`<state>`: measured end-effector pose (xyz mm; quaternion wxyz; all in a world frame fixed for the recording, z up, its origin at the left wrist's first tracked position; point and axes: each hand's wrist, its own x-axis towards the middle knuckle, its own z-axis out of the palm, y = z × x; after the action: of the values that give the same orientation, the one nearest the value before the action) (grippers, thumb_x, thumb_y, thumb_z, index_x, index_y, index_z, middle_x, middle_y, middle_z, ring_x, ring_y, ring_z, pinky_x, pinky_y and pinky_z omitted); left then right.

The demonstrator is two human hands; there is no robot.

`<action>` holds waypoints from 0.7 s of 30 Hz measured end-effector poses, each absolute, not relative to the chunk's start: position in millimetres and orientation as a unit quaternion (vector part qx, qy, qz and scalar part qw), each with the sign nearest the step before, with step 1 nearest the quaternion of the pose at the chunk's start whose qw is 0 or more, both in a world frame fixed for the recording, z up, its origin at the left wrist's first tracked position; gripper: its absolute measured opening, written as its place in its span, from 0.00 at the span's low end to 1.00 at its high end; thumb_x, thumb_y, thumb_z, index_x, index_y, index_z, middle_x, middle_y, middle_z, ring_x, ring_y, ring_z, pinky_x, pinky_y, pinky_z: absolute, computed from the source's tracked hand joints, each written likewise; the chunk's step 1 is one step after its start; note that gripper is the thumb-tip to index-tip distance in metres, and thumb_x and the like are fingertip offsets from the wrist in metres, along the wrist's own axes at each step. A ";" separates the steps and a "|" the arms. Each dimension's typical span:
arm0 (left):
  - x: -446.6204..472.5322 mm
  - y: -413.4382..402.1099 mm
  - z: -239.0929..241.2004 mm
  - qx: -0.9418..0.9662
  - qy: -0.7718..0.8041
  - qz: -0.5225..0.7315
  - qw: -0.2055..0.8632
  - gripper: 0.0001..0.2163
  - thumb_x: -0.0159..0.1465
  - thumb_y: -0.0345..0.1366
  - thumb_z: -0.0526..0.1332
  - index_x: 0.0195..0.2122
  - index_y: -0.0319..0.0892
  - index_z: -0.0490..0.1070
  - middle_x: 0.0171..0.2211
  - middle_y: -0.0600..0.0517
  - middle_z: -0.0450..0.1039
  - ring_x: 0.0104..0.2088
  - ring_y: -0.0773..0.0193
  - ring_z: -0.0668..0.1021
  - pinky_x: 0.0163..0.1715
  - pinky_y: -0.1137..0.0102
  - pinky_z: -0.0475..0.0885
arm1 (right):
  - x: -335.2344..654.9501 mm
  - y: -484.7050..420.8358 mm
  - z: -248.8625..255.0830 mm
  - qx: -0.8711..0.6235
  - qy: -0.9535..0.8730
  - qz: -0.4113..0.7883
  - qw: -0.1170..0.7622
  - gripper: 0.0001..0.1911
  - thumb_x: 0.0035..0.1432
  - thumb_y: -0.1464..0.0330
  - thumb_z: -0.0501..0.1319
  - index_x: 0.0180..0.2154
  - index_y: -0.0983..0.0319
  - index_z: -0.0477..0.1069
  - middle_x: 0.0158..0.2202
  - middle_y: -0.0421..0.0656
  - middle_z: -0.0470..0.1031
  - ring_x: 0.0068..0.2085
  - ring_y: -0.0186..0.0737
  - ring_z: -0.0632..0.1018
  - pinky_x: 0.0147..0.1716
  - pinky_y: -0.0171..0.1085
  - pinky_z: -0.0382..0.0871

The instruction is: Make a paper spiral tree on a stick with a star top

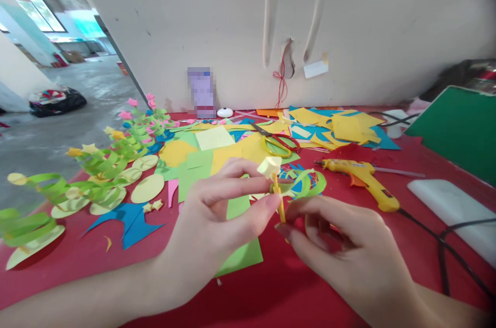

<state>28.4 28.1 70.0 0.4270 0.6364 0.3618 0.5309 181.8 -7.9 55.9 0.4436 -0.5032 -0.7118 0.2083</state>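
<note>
Between thumb and fingers, my left hand [220, 219] pinches a thin yellow paper stem [282, 209] topped by a pale yellow paper star [270, 166]. My right hand [349, 250] is closed, with its thumb and fingertips at the stem's lower end. Curled light green paper strips [306, 183] show just beyond the fingers, partly hidden; whether they join the stem I cannot tell. Under my left hand lies a green paper sheet [242, 261]. At the left stand several paper pieces with curled green strips, pale oval bases and star tops [90, 148].
A yellow glue gun [362, 175] with a black cord lies at the right, near a white case [445, 209] and a green board [461, 137]. Scissors [277, 143] rest on paper scraps [349, 126]. A phone [202, 91] leans against the white wall [217, 18]. Pale ovals [148, 188] lie left.
</note>
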 end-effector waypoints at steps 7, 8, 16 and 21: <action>26.0 26.9 69.2 0.653 0.376 0.514 0.409 0.10 0.52 0.26 0.63 0.25 0.51 0.78 0.28 0.55 0.74 0.30 0.66 0.75 0.29 0.73 0.73 | 180.8 -7.8 54.1 -0.507 -0.705 0.214 0.447 0.05 0.47 0.74 0.59 0.26 0.59 0.69 0.16 0.32 0.62 0.16 0.25 0.62 0.15 0.24 0.59; 25.8 26.7 69.0 0.654 0.376 0.514 0.408 0.10 0.52 0.26 0.63 0.25 0.51 0.77 0.28 0.55 0.74 0.31 0.66 0.75 0.30 0.73 0.73 | 181.1 -7.7 54.5 -0.506 -0.708 0.212 0.445 0.05 0.47 0.74 0.59 0.26 0.59 0.69 0.15 0.32 0.61 0.16 0.25 0.61 0.15 0.24 0.59; 27.4 27.3 66.7 0.653 0.373 0.512 0.416 0.07 0.53 0.28 0.63 0.25 0.49 0.77 0.30 0.54 0.74 0.32 0.65 0.75 0.32 0.72 0.73 | 181.2 -8.0 53.7 -0.505 -0.698 0.220 0.457 0.05 0.46 0.75 0.60 0.26 0.59 0.68 0.16 0.31 0.62 0.16 0.24 0.61 0.15 0.23 0.58; 26.7 26.6 66.0 0.654 0.380 0.508 0.412 0.07 0.53 0.29 0.63 0.25 0.49 0.77 0.30 0.54 0.74 0.33 0.64 0.76 0.32 0.72 0.73 | 179.5 -8.3 52.4 -0.514 -0.695 0.219 0.452 0.06 0.46 0.75 0.60 0.25 0.58 0.69 0.16 0.32 0.62 0.16 0.25 0.62 0.16 0.24 0.58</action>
<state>26.7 26.6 66.0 0.4122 0.6542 0.3795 0.5080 179.5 -8.3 52.4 0.4518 -0.5141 -0.6954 0.2190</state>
